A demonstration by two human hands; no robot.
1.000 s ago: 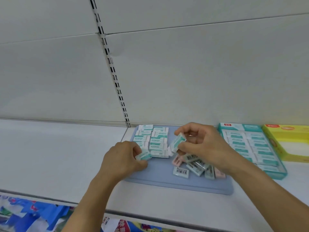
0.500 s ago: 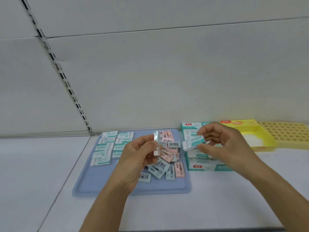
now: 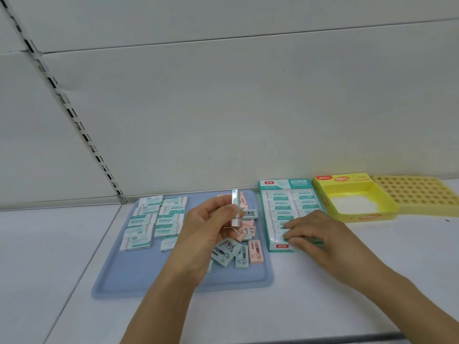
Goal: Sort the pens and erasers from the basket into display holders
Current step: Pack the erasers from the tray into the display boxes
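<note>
Erasers: 1 white eraser (image 3: 235,207) stands upright, pinched in left hand (image 3: 211,229) fingers; right hand (image 3: 315,234) fingers press another into the teal display box (image 3: 267,219).

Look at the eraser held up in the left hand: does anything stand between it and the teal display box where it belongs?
Only the right hand, which lies over the near end of the teal display box. Otherwise nothing visible blocks the eraser held upright in the left hand.
</note>
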